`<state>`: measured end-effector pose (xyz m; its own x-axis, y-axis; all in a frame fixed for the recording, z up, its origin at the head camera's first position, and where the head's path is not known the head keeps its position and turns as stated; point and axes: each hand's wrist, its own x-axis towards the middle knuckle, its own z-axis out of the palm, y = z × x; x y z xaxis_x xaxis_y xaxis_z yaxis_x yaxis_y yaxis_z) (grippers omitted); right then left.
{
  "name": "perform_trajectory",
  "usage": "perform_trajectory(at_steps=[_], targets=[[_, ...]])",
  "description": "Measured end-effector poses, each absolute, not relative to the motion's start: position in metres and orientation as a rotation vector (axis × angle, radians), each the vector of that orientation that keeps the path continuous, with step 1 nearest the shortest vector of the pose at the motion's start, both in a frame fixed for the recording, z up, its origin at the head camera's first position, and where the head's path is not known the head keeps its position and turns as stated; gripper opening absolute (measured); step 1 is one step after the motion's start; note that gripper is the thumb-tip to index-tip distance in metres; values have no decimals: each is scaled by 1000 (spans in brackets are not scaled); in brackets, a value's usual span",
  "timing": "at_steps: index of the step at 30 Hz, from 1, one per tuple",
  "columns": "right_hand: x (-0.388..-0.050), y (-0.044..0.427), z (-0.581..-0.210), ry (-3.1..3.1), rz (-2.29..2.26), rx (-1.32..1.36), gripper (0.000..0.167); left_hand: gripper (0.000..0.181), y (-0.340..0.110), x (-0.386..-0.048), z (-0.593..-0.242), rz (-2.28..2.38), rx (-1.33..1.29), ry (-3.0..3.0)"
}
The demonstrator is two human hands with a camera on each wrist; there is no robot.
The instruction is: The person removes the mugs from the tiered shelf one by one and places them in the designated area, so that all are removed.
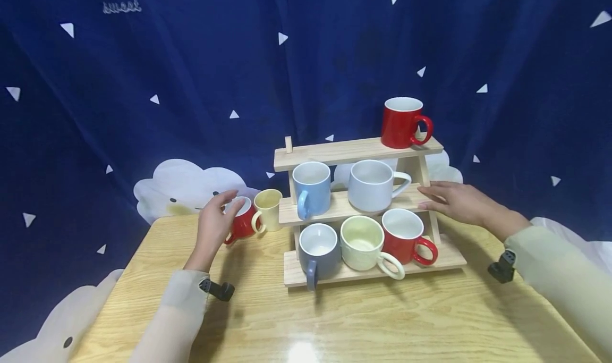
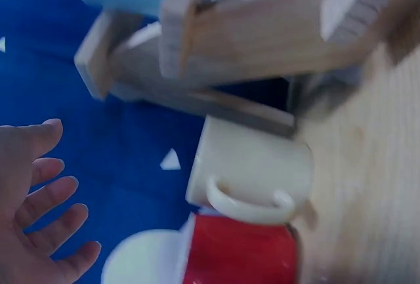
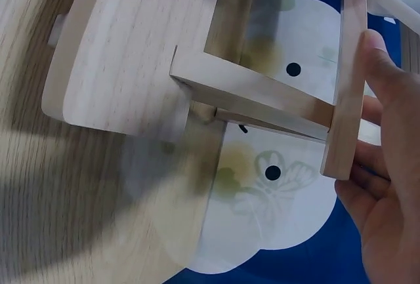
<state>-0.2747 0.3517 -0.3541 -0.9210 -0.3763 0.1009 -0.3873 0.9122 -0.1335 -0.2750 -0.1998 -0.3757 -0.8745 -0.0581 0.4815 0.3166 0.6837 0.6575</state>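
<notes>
My left hand (image 1: 215,222) is just by a small red mug (image 1: 245,222) on the table, its fingers spread in the left wrist view and holding nothing. A pale yellow mug (image 1: 269,210) stands beside that red mug. On the right, my right hand (image 1: 461,203) grips the end of the middle board of a three-tier wooden shelf (image 1: 334,150), thumb on one side and fingers on the other. The middle tier bears a light blue mug (image 1: 313,190) and a white mug (image 1: 372,186).
A red mug (image 1: 402,124) stands on the top tier's right end. Along the bottom tier are a grey-blue mug (image 1: 321,254), a cream mug (image 1: 362,243) and another red mug (image 1: 401,235). Behind the wooden table (image 1: 268,320) hangs a dark blue curtain (image 1: 215,60).
</notes>
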Motion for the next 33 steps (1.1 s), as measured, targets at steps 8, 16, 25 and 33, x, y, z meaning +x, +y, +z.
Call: perform_trajectory(at_steps=[8, 16, 25, 33], targets=[[-275, 351, -352, -2970, 204, 641, 67, 41, -173, -267, -338, -1048, -310, -2444], [-277, 349, -349, -2967, 234, 656, 64, 45, -132, -266, -297, -1059, -445, -2466], [-275, 351, -350, -2985, 323, 618, 66, 46, -85, -272, -270, -1068, -538, -2520], [-278, 349, -350, -3026, 336, 578, 71, 47, -54, -282, -262, -1046, -579, -2542]])
